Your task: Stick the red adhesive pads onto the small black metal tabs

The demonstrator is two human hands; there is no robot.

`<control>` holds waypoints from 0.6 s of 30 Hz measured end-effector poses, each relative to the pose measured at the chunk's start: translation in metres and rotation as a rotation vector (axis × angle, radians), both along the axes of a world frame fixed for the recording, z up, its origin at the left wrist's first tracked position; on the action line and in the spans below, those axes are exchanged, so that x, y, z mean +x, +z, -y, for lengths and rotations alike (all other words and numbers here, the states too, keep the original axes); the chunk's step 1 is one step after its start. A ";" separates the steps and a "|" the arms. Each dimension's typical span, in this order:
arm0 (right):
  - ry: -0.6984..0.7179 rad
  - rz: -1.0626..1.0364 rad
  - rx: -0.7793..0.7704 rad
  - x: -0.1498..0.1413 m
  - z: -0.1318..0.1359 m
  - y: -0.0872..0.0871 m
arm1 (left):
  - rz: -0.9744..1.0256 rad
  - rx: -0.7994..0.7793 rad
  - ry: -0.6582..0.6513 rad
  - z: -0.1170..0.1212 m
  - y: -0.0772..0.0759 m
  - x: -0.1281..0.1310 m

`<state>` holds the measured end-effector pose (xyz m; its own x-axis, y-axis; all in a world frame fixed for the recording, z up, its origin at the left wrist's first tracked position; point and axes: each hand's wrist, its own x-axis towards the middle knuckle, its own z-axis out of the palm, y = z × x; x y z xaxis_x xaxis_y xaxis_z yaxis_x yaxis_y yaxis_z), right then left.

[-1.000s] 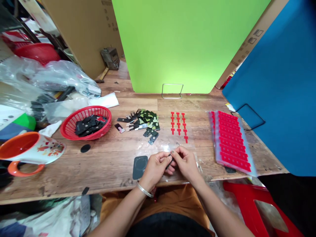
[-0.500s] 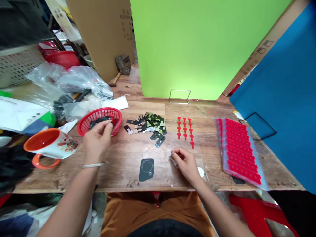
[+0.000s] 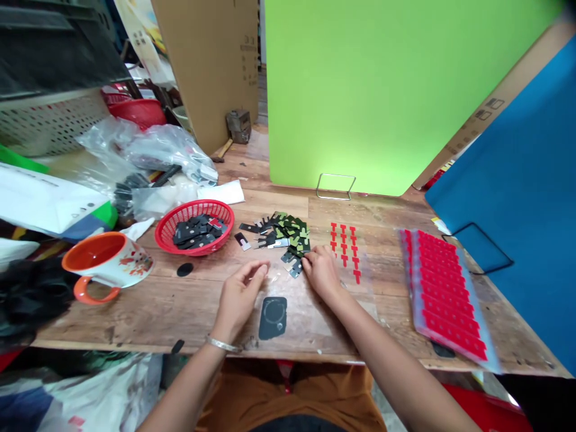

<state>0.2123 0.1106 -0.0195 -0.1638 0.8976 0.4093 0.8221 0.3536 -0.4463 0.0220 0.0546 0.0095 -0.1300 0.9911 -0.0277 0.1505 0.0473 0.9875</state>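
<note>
My left hand (image 3: 237, 300) hovers over the table, fingers curled with a slight gap at the thumb; I see nothing in it. At the near right edge of a pile of small dark notched plates (image 3: 288, 233), my right hand (image 3: 323, 273) is closed, its fingertips on a small dark flat plate (image 3: 294, 267). Some plates have olive-green parts. Rows of red T-shaped pieces (image 3: 344, 246) lie on a clear sheet just right of that hand. Left of the pile, a red basket (image 3: 164, 233) holds dark plates, with a red piece (image 3: 216, 222) on top.
An orange-and-white mug (image 3: 130, 267) stands at the left, near plastic bags (image 3: 166, 150). A dark rounded patch (image 3: 272, 318) lies near the front edge. Sheets of red pieces (image 3: 447, 294) lie at the right. Green (image 3: 360, 96) and blue (image 3: 513, 180) boards stand behind.
My left hand has left the basket and come right, toward the middle. My right hand has moved up and left to the plates. The view has shifted slightly.
</note>
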 end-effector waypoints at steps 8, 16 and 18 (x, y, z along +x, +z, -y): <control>-0.044 -0.562 -0.255 0.004 0.022 0.004 | 0.262 -0.189 0.003 0.000 -0.002 0.015; 0.057 -0.835 -0.500 -0.001 0.069 0.013 | 0.425 -0.225 -0.128 0.006 -0.008 0.047; 0.107 -0.728 -0.445 0.001 0.078 0.014 | 0.276 -0.170 -0.158 0.008 -0.005 0.048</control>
